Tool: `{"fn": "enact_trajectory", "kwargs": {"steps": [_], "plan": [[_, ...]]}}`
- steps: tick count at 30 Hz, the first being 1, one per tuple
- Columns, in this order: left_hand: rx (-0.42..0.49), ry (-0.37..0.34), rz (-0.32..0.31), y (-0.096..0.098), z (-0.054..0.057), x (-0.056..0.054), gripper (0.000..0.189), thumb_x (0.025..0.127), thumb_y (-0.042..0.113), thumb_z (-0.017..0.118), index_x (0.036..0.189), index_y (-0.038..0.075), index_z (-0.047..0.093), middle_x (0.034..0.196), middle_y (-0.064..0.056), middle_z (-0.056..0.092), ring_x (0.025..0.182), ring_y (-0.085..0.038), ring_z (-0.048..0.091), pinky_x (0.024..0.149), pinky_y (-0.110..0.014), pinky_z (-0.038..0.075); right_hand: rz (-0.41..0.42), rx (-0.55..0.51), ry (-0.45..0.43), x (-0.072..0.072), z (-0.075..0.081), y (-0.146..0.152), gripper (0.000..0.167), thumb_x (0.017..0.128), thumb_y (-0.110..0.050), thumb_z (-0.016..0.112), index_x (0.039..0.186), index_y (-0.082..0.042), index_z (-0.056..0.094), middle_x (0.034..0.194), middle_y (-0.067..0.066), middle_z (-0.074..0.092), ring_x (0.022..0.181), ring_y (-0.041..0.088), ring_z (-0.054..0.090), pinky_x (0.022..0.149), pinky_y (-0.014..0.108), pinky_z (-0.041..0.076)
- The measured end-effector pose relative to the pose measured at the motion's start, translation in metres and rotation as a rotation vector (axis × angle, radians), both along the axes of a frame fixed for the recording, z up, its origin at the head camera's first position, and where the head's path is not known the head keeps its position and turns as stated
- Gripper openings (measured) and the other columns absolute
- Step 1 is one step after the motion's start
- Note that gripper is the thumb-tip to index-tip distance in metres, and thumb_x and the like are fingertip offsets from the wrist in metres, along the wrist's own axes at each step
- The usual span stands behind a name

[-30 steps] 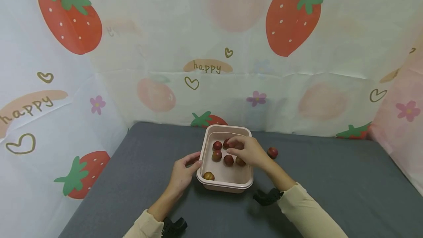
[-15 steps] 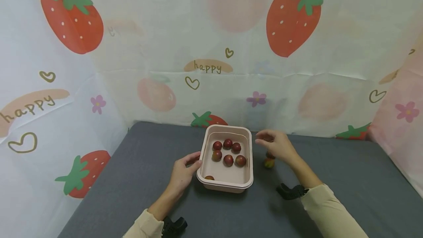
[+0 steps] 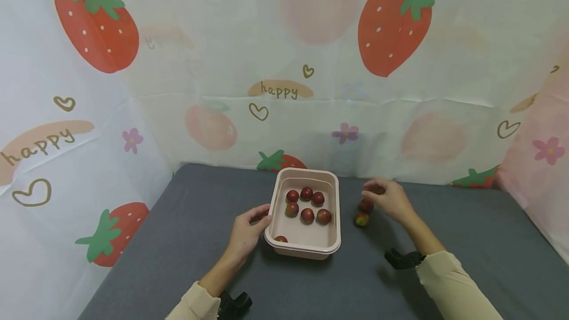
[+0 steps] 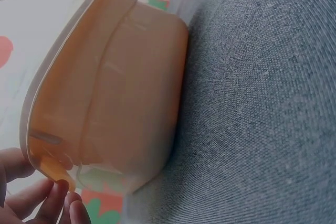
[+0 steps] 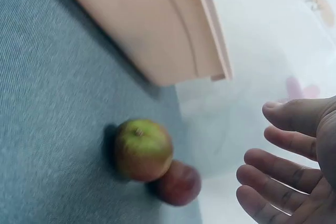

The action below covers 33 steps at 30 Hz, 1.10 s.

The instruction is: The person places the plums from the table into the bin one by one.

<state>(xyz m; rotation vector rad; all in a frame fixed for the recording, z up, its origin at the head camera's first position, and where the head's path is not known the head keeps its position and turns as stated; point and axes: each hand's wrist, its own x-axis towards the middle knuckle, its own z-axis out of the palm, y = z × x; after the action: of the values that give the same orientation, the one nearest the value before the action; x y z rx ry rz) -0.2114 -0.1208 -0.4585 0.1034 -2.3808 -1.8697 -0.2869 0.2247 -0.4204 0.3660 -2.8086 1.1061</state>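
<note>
A pale pink plastic box [image 3: 304, 249] stands on the dark grey cloth, and several reddish plums [image 3: 307, 216] lie inside it. One more plum [image 3: 281, 239] is partly hidden by the box's near wall. My left hand [image 3: 249, 231] grips the box's left rim; in the left wrist view its fingers [image 4: 55, 198] curl at the rim's edge. To the right of the box, a red plum [image 3: 366, 205] and a greener plum [image 3: 362, 219] lie touching on the cloth. My right hand [image 3: 391, 200] hovers just behind and above them, its fingers relaxed, holding nothing.
A curtain [image 3: 284, 132] printed with strawberries and "happy" hangs behind and at both sides of the table [image 3: 204, 201]. Black wrist camera mounts [image 3: 403, 259] sit below both wrists.
My right hand has moved from over the box to the right, near the two loose plums. The plum by the near wall has shifted slightly nearer. My left hand stays on the rim.
</note>
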Motion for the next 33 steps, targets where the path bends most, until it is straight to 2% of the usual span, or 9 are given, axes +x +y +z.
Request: {"fn": "enact_trajectory", "kwargs": {"steps": [7,17,22,27,33], "plan": [[-0.01,0.009,-0.008,0.0,0.001,0.001,0.035,0.092,0.012,0.065,0.125,0.0,0.064,0.117,-0.017,0.068,0.109,-0.025,0.06,0.086,-0.027,0.046,-0.017,0.024,-0.023,-0.001,-0.008,0.008,0.033,0.093,-0.02,0.065,0.118,0.003,0.064,0.112,0.022,0.068,0.101,0.037,0.064,0.083,0.049,0.05],[-0.013,-0.002,0.004,0.0,-0.001,-0.001,0.033,0.092,0.011,0.065,0.124,0.003,0.065,0.115,-0.015,0.069,0.108,-0.024,0.061,0.085,-0.023,0.046,-0.015,0.031,-0.083,-0.005,-0.024,0.014,0.036,0.093,-0.02,0.065,0.12,0.003,0.062,0.112,0.023,0.067,0.099,0.036,0.065,0.079,0.046,0.052],[-0.012,-0.012,0.009,0.0,0.0,-0.001,0.033,0.092,0.011,0.064,0.124,0.004,0.066,0.116,-0.013,0.069,0.108,-0.023,0.061,0.088,-0.028,0.047,-0.019,0.029,-0.108,-0.008,-0.032,0.014,0.036,0.092,-0.021,0.067,0.118,0.003,0.062,0.111,0.024,0.067,0.097,0.035,0.066,0.076,0.043,0.053],[-0.016,-0.011,0.009,0.0,-0.001,-0.002,0.033,0.092,0.011,0.064,0.124,0.004,0.066,0.115,-0.014,0.069,0.108,-0.024,0.061,0.09,-0.033,0.047,-0.019,0.026,-0.109,-0.01,-0.039,0.014,0.035,0.092,-0.019,0.067,0.118,0.003,0.062,0.109,0.024,0.068,0.096,0.036,0.066,0.074,0.042,0.054],[-0.014,-0.003,0.004,0.0,-0.001,-0.001,0.033,0.091,0.012,0.065,0.124,0.004,0.066,0.115,-0.014,0.069,0.109,-0.023,0.061,0.089,-0.029,0.046,-0.018,0.01,-0.102,-0.013,-0.044,0.014,0.036,0.091,-0.019,0.068,0.119,0.004,0.062,0.111,0.023,0.069,0.099,0.037,0.066,0.075,0.043,0.054]]}}
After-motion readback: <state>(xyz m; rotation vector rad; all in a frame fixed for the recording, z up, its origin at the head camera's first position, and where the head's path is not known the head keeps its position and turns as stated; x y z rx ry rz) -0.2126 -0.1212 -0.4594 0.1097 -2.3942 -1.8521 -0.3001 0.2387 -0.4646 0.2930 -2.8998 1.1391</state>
